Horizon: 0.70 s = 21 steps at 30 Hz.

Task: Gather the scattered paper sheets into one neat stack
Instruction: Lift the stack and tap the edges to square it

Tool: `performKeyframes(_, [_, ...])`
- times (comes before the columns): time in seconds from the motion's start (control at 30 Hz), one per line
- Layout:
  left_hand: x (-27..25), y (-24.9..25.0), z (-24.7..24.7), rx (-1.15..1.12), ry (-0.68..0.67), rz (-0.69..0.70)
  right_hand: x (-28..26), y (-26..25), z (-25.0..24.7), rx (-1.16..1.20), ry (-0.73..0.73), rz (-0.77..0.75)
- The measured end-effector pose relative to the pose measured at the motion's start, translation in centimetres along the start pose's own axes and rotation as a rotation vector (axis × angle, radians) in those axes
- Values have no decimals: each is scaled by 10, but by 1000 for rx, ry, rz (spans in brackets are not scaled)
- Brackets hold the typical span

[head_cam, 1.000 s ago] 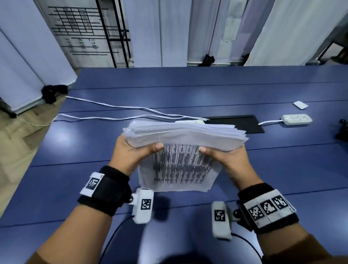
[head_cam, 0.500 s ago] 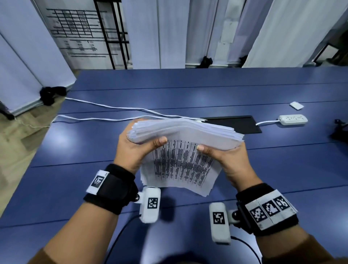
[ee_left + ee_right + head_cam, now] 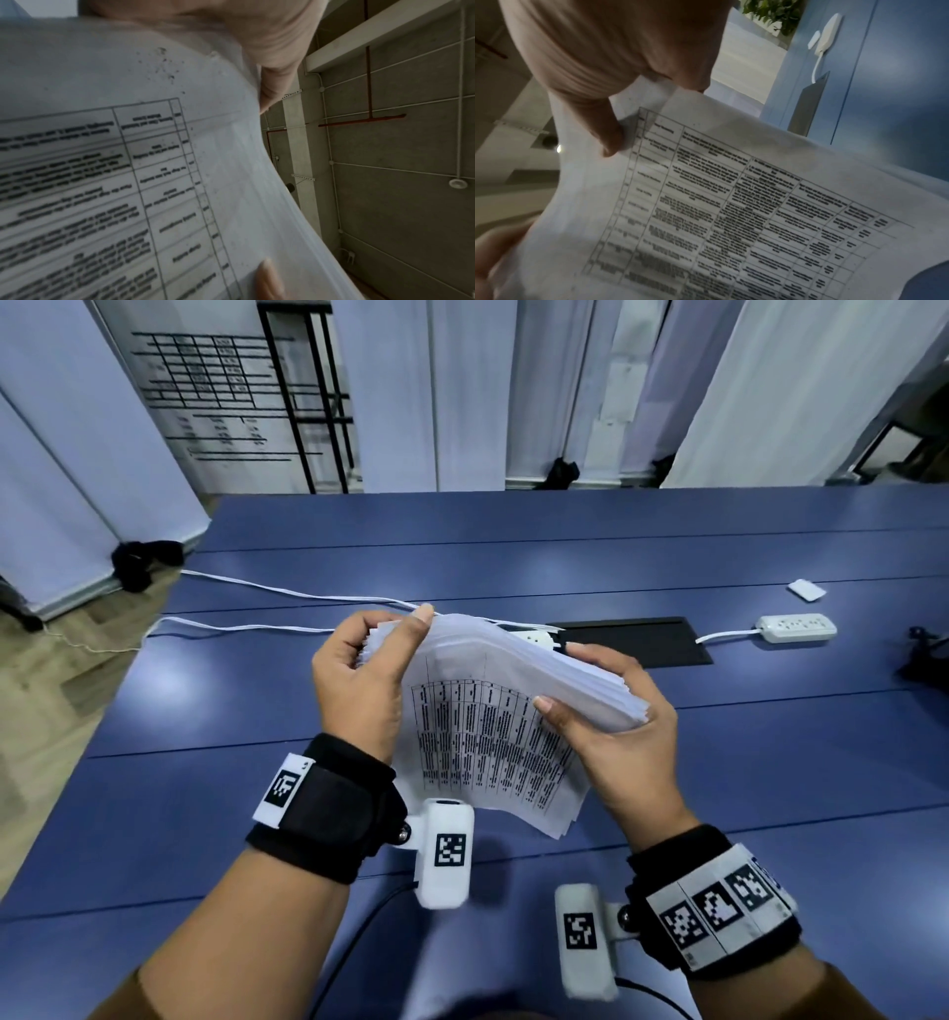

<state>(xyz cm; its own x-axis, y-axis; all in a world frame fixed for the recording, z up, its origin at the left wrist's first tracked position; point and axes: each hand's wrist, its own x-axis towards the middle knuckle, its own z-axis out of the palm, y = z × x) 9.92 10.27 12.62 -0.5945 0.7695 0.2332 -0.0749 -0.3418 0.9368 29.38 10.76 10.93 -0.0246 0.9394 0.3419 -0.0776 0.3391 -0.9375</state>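
Note:
A thick stack of white paper sheets, printed with tables, hangs upright in the air above the blue table, tilted down to the right. My left hand grips its upper left corner, thumb on the near face and fingers curled behind. My right hand holds the right end, thumb on the printed face, fingers wrapped over the far side. The sheet edges are slightly fanned at both ends. Both wrist views are filled by the printed sheet with a thumb on it.
Behind the stack lie white cables, a black flap set in the table, a white power strip and a small white card at the right. White curtains and a board stand past the table's far edge.
The stack has tipped from level to slanting down to the right. My left hand rose and shifted to the upper left corner; my right hand slid down along the right end.

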Motion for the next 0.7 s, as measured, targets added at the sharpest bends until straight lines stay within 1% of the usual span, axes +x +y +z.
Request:
performKeyframes(0.07, [2, -2, -2, 9, 5, 1, 3, -1, -2, 54, 11, 54])
performKeyframes(0.13, [5, -1, -7, 36, -13, 37, 5, -2, -5, 101, 13, 109])
performKeyframes(0.23, [5, 1, -12, 53, -83, 105, 4, -1, -7, 188, -6, 180])
performKeyframes(0.3, [5, -3, -21, 43, -120, 119, 4, 1, -7, 247, 9, 221])
performKeyframes(0.37, [4, -11, -31, 89, -166, 131, 4, 3, -8, 252, 24, 227])
performKeyframes(0.4, [3, -19, -36, 103, -193, 112, 4, 4, -9, 247, 24, 232])
performKeyframes(0.5, [-9, -36, -41, 4, -267, -89, 6, 8, -13, 250, 9, 259])
performKeyframes(0.57, [-14, -40, -40, -85, -269, -197, 7, 11, -14, 243, 20, 274])
performKeyframes(0.63, [-13, -39, -39, -158, -263, -231, 9, 11, -13, 247, 50, 262])
performKeyframes(0.7, [-8, -32, -38, -182, -257, -190, 11, 11, -9, 274, 90, 250])
